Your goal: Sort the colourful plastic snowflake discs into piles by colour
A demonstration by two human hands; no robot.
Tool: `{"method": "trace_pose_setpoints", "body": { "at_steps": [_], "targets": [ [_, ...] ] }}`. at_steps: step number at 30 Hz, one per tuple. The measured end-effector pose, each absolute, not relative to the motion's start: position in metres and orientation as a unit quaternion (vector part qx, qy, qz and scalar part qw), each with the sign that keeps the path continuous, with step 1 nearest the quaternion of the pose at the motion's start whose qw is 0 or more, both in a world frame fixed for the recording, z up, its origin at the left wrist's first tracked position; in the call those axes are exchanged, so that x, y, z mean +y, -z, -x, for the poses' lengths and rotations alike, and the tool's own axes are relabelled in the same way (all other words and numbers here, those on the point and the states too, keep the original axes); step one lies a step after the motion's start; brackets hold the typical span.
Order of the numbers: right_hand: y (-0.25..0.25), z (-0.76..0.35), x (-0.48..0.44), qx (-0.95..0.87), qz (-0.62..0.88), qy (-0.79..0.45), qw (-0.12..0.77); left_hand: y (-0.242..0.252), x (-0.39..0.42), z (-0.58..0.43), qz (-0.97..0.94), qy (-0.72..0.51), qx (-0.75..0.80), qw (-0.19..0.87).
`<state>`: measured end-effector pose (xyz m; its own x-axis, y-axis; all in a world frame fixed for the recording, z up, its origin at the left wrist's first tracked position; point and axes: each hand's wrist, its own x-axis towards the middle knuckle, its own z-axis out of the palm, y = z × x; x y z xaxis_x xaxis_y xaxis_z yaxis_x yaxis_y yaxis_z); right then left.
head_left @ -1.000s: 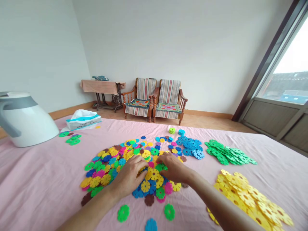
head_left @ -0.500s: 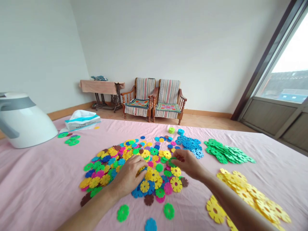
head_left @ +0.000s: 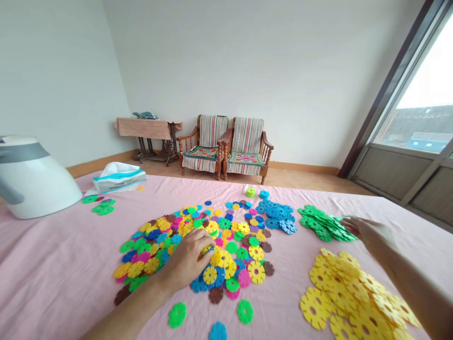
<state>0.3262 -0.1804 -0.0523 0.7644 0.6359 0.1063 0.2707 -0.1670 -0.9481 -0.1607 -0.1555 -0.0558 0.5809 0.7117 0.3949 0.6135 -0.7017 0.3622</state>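
Over the mixed pile of coloured flower-shaped discs (head_left: 152, 250), my left hand (head_left: 194, 257) is closed, its fingers curled round something blue and yellow that looks like discs. At the right, my right hand (head_left: 366, 231) is at the green disc pile (head_left: 323, 223), fingers pinched on a green disc seen edge-on at the pile's right end. A blue disc pile (head_left: 278, 215) lies left of the green one. Nearer me on the right is a large yellow disc pile (head_left: 354, 293).
A white and grey jug (head_left: 42, 184) and a tissue box (head_left: 119, 179) stand at the left of the pink-covered table (head_left: 53, 274). Loose green discs (head_left: 177, 315) and a blue disc (head_left: 218, 331) lie near the front edge. Two chairs (head_left: 226, 151) stand beyond.
My right hand has moved right from the mixed pile to the green pile, carrying a green disc. My left hand stays nearly in place. The view has shifted slightly.
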Motion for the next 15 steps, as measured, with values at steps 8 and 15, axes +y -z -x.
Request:
{"method": "trace_pose_setpoints", "body": {
  "at_steps": [8, 15],
  "targets": [
    [0.061, -0.228, -0.154, -0.510, 0.696, -0.200, 0.465, 0.055, -0.157, 0.161, -0.884, -0.253, 0.380, 0.101],
    [0.061, -0.090, -0.132, -0.742, 0.572, -0.156, 0.312, 0.054, -0.158, 0.162, -0.885, -0.241, 0.383, 0.108]
  ]
}}
